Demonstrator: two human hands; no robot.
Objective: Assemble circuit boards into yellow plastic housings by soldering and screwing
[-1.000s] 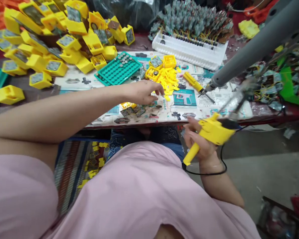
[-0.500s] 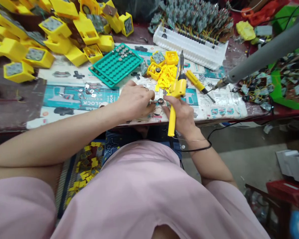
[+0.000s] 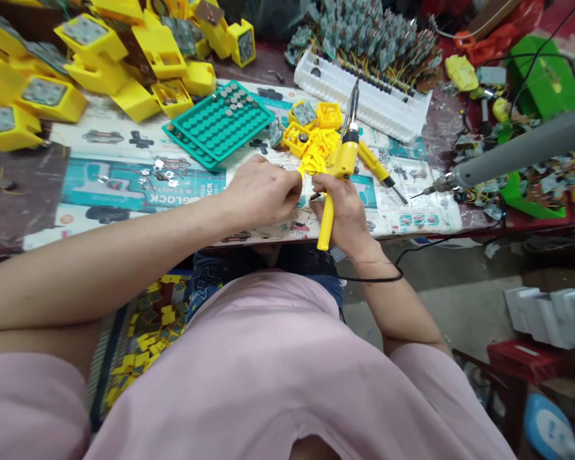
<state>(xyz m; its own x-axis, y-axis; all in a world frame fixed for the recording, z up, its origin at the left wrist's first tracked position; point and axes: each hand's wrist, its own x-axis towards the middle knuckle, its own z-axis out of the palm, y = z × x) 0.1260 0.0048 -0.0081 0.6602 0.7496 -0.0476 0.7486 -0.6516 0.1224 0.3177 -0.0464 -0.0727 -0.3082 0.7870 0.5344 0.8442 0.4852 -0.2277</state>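
Soldering gun [image 3: 344, 160], yellow and corded, sits above the printed sheet [image 3: 42, 233] near the bench edge, metal tip [image 3: 354, 99] directed away from the wearer. Right hand [image 3: 349, 214] is closed around its handle; a small dark part [image 3: 315, 197] shows at that hand's fingertips. Left hand [image 3: 268, 191] is curled opposite, near the heap of yellow pieces [image 3: 319, 153]; whether it grips anything cannot be determined. Step in hand, as judged: fingertip handling of the part, gun borne in the palm. Next move would call for a steady pinch and a tip clear of the left fingers. Beyond: green tray [image 3: 211, 137], white rack [image 3: 364, 105].
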